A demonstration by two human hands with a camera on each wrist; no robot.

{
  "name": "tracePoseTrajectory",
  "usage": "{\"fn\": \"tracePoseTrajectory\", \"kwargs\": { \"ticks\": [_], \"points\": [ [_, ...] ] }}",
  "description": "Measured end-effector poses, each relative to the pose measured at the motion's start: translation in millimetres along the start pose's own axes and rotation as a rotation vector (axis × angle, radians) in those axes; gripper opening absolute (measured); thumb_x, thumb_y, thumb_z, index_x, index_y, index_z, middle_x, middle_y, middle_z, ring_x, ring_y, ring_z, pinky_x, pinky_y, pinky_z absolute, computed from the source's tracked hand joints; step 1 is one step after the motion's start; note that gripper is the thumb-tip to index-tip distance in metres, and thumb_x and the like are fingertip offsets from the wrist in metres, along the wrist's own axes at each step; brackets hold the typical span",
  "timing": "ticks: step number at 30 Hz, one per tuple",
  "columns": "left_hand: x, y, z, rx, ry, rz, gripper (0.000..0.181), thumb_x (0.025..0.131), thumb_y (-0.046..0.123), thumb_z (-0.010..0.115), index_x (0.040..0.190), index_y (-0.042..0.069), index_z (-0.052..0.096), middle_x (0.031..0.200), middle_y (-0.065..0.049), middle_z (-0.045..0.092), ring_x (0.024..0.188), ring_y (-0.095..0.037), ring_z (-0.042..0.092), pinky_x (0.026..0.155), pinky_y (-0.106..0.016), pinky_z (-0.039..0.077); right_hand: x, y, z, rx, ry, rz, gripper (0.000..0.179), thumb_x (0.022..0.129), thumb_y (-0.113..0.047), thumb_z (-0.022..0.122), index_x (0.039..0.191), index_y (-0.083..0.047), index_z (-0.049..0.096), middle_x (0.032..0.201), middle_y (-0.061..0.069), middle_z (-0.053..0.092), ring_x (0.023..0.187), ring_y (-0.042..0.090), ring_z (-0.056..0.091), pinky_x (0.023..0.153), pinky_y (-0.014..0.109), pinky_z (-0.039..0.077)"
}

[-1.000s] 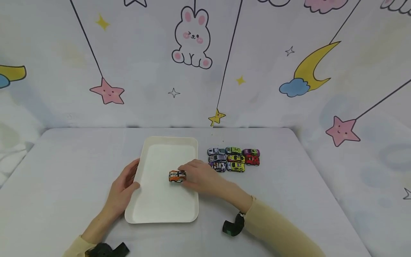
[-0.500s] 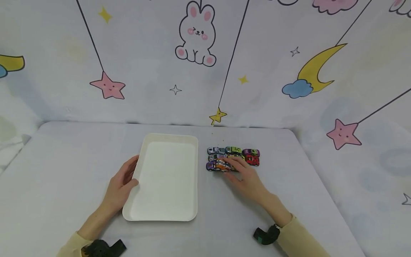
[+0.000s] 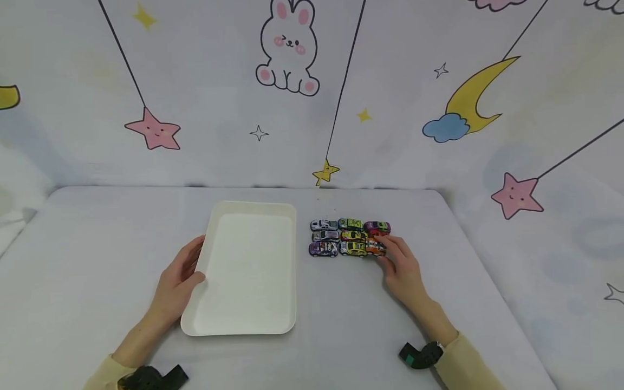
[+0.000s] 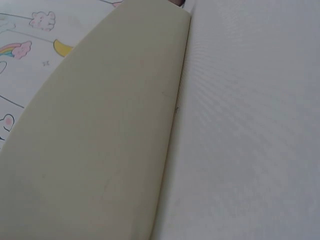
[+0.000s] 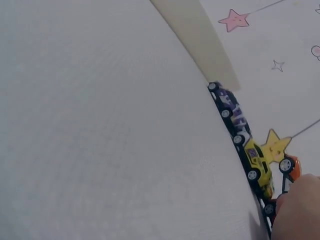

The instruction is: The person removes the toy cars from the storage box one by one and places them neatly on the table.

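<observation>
In the head view my right hand (image 3: 403,273) pinches an orange toy car (image 3: 375,247) between thumb and fingers at the right end of the front row. The right wrist view shows the orange car (image 5: 297,167) raised above the table, partly behind the hand. Beside it stand a yellow toy car (image 3: 353,248) and a purple toy car (image 3: 323,249). A red toy car (image 3: 378,233) behind it is mostly hidden. My left hand (image 3: 174,286) holds the left edge of a white tray (image 3: 291,271), thumb at its rim. The tray's outer wall (image 4: 100,120) fills much of the left wrist view.
More toy cars stand close together behind: a white one (image 3: 324,225), a silver one (image 3: 325,236), a green one (image 3: 350,223) and a purple-green one (image 3: 377,226). A white cloth covers the table (image 3: 341,314). A printed backdrop (image 3: 219,81) rises behind it.
My right hand has carried the orange car from over the tray, across the front row, to that row's right end. The left hand stays at the tray's edge; the head view has shifted slightly.
</observation>
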State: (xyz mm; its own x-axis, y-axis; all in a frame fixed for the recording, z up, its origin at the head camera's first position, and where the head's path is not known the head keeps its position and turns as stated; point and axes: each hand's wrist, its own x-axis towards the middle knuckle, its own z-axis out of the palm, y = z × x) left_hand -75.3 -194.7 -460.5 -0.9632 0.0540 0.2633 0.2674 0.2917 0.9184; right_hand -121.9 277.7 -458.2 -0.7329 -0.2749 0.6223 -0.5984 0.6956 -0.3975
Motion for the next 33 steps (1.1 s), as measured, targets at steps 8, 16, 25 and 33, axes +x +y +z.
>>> {"fn": "tracePoseTrajectory", "kwargs": {
  "ticks": [8, 16, 25, 33],
  "points": [
    [-1.2, -0.3, -2.0, 0.023, 0.008, 0.01, 0.072, 0.083, -0.018, 0.047, 0.152, 0.004, 0.038, 0.15, -0.028, 0.043, 0.13, 0.008, 0.045, 0.101, -0.004, 0.035, -0.6, 4.8, 2.0, -0.061, -0.009, 0.007, 0.054, 0.074, 0.02, 0.07, 0.125, 0.002, 0.065, 0.116, 0.017, 0.063, 0.107, 0.032, 0.059, 0.092, 0.029, 0.044],
    [-0.4, -0.6, -2.4, 0.019, -0.003, 0.008, 0.071, 0.084, -0.018, 0.046, 0.152, 0.002, 0.037, 0.151, -0.027, 0.042, 0.131, 0.007, 0.044, 0.102, -0.004, 0.036, -3.8, 8.6, 1.6, -0.111, -0.081, 0.036, 0.049, 0.076, 0.018, 0.066, 0.123, 0.002, 0.065, 0.118, 0.016, 0.06, 0.108, 0.032, 0.057, 0.089, 0.045, 0.047],
    [-0.7, 3.4, -1.1, 0.034, -0.002, 0.004, 0.072, 0.084, -0.017, 0.047, 0.152, 0.004, 0.038, 0.151, -0.026, 0.043, 0.131, 0.009, 0.044, 0.101, -0.003, 0.035, -4.6, 7.3, 0.5, -0.144, -0.091, 0.028, 0.047, 0.076, 0.016, 0.065, 0.121, 0.001, 0.067, 0.116, 0.017, 0.059, 0.101, 0.033, 0.056, 0.086, 0.047, 0.042],
    [-2.0, 1.3, -0.2, 0.037, 0.001, 0.012, 0.073, 0.084, -0.017, 0.047, 0.153, 0.006, 0.038, 0.151, -0.027, 0.043, 0.131, 0.009, 0.044, 0.101, -0.003, 0.035, -3.5, 7.9, 1.3, -0.152, -0.054, 0.008, 0.045, 0.077, 0.007, 0.064, 0.122, 0.002, 0.067, 0.114, 0.018, 0.059, 0.099, 0.032, 0.055, 0.085, 0.048, 0.041]
  ]
}}
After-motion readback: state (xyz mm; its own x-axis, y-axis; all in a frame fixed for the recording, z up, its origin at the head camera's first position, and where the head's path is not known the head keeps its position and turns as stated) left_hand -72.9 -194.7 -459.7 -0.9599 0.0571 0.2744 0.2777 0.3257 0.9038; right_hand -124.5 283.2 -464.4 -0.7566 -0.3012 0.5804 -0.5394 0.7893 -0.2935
